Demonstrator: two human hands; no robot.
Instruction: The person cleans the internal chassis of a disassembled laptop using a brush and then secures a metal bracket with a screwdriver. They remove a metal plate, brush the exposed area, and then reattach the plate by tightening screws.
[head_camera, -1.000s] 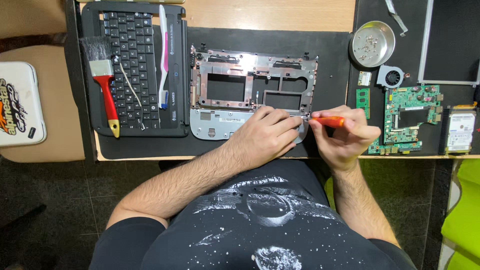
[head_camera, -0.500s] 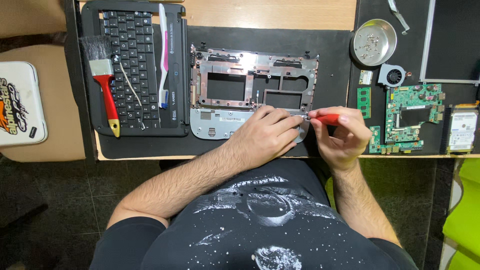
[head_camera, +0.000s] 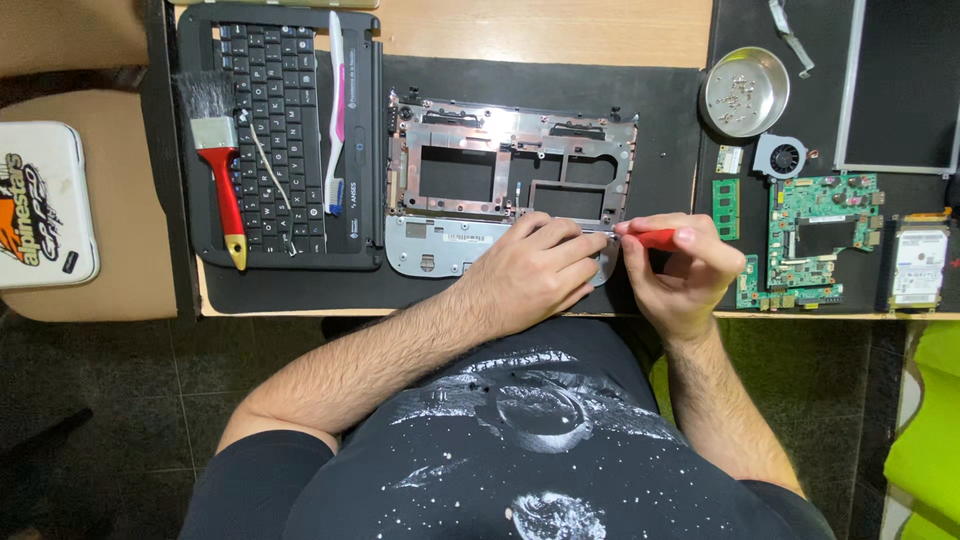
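Note:
A stripped laptop frame (head_camera: 480, 170), silver and copper toned with open cut-outs, lies on a black mat (head_camera: 660, 110). My left hand (head_camera: 535, 275) rests on its near right corner, fingers curled down onto the metal. My right hand (head_camera: 680, 275) grips a screwdriver with a red handle (head_camera: 655, 238), its tip pointing left at the frame's right edge, next to my left fingers.
A black keyboard (head_camera: 275, 130) lies at the left with a red-handled brush (head_camera: 222, 160) and a toothbrush (head_camera: 337, 110) on it. At the right are a metal bowl of screws (head_camera: 742, 92), a small fan (head_camera: 780, 157), a green circuit board (head_camera: 815, 235), a hard drive (head_camera: 918, 265) and a screen panel (head_camera: 905, 85).
My right hand and the screwdriver have shifted slightly upward at the frame's corner. My left hand stays pressed on the frame.

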